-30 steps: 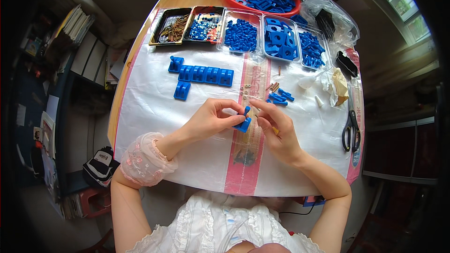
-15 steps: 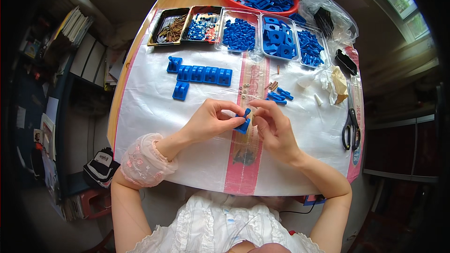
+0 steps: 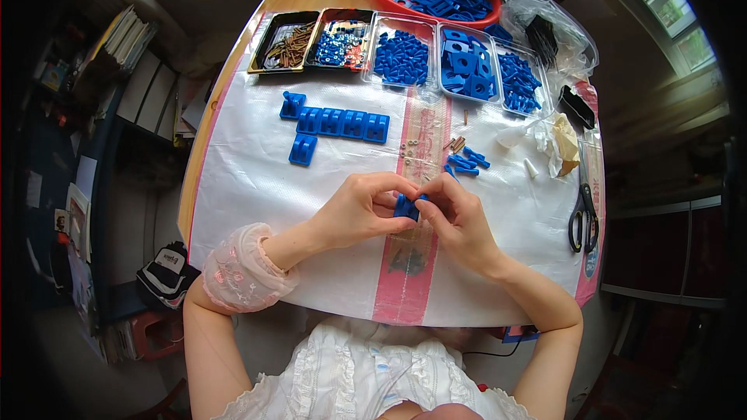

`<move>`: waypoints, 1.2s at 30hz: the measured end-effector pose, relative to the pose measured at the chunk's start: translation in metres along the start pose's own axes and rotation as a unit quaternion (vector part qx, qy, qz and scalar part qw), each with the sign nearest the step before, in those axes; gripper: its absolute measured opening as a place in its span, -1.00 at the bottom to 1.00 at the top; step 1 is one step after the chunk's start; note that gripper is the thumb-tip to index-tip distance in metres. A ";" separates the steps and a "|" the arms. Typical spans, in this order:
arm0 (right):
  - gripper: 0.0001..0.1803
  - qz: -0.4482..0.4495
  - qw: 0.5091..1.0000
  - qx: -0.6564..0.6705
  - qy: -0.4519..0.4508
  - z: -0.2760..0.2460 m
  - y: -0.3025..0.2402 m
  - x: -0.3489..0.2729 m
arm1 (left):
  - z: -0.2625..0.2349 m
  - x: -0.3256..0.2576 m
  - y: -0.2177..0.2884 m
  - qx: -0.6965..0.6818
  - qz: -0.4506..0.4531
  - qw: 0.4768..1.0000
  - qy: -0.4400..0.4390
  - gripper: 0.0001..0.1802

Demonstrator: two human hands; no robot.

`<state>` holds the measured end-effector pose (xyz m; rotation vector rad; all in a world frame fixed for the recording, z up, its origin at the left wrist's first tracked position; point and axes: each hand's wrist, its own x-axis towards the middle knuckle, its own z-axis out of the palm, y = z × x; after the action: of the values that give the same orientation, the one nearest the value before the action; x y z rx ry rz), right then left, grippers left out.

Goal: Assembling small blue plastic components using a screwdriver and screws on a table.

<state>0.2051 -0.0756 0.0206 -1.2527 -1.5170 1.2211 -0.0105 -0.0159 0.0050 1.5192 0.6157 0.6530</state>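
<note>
Above the middle of the table, a small blue plastic block [image 3: 403, 208] is held between both hands. The fingers and thumb of my left hand [image 3: 364, 206] are closed around its left side. My right hand [image 3: 461, 222] pinches its right edge, where a small blue bit shows at the fingertips. The fingers hide much of the block. Just beyond them lie several small metal nuts [image 3: 411, 144], a few brass-coloured screws [image 3: 457, 143] and several slim blue plastic pieces [image 3: 469, 161]. Similar blue blocks stand in a row [image 3: 342, 124] to the left, with single ones above and below it.
Trays line the far side: screws [image 3: 289, 48], nuts [image 3: 339, 45], small blue pieces [image 3: 401, 58], blue plates [image 3: 468, 66] and slim blue parts [image 3: 520, 82]. Behind them sits a red basin [image 3: 496, 12] of blue parts. Black-handled scissors [image 3: 582, 219] and crumpled paper [image 3: 566, 144] lie right.
My right hand has come in against the block and now grips its edge. The block has turned between my fingers, and its upright blue tip no longer shows on top.
</note>
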 end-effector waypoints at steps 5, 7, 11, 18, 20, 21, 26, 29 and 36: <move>-0.89 -0.052 0.997 -0.048 0.031 0.007 0.001 -0.003 | -0.003 0.000 0.006 -0.009 -0.083 0.996 -0.017 -0.56; -0.88 -0.072 0.994 -0.067 0.038 0.009 0.001 -0.004 | -0.002 0.000 0.002 -0.011 -0.079 0.997 -0.013 -0.55; -0.87 -0.119 0.986 -0.109 0.038 0.010 0.003 -0.002 | -0.004 0.000 0.000 -0.016 -0.081 0.997 -0.013 -0.56; -0.82 -0.093 0.992 -0.083 0.022 0.008 0.001 0.000 | -0.001 0.001 0.000 -0.016 -0.072 0.997 0.007 -0.72; -0.83 -0.111 0.989 -0.099 0.025 0.005 0.001 0.003 | 0.000 0.003 0.002 -0.023 -0.091 0.995 0.015 -0.75; -0.83 -0.120 0.987 -0.107 0.027 0.003 0.001 0.004 | 0.000 0.004 0.001 -0.025 -0.093 0.995 0.012 -0.77; -0.69 -0.046 0.997 -0.055 0.008 -0.003 -0.013 0.004 | -0.009 0.007 -0.006 -0.108 -0.079 0.991 0.012 -0.80; -0.60 -0.039 0.999 -0.009 0.003 -0.012 -0.016 0.001 | -0.016 0.010 -0.006 -0.208 -0.092 0.974 -0.005 -0.82; -0.57 -0.025 0.992 0.126 -0.008 -0.016 -0.027 -0.001 | -0.033 0.008 -0.010 -0.362 -0.098 0.923 -0.086 -0.78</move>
<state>0.2154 -0.0743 0.0505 -1.0345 -1.3475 1.3455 -0.0286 0.0132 -0.0040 0.7965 0.3251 0.5051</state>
